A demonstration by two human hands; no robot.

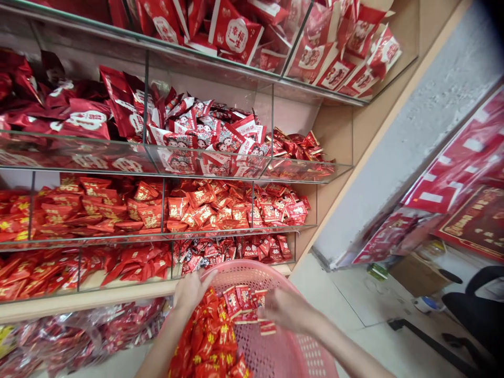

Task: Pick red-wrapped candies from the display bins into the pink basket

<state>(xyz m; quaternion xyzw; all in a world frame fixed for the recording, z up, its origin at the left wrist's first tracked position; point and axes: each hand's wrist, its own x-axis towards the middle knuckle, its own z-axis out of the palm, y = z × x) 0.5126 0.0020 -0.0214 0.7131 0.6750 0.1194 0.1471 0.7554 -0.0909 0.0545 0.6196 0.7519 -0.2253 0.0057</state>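
A pink plastic basket (287, 357) sits low in front of me, partly filled with small red candy packets (208, 341). My left hand (191, 291) rests on the basket's far rim, fingers bent over it, next to the red packets. My right hand (285, 310) reaches into the basket and pinches a few red and white packets (246, 304). One more packet (268, 328) shows just under this hand.
Glass shelves (236, 168) divided into bins of red sweets and packets fill the wall ahead. A wooden ledge (90, 296) runs below them, with bagged red goods (79, 336) underneath. Red packaged decorations (452, 178) lean at right. The tiled floor (354, 304) holds small items.
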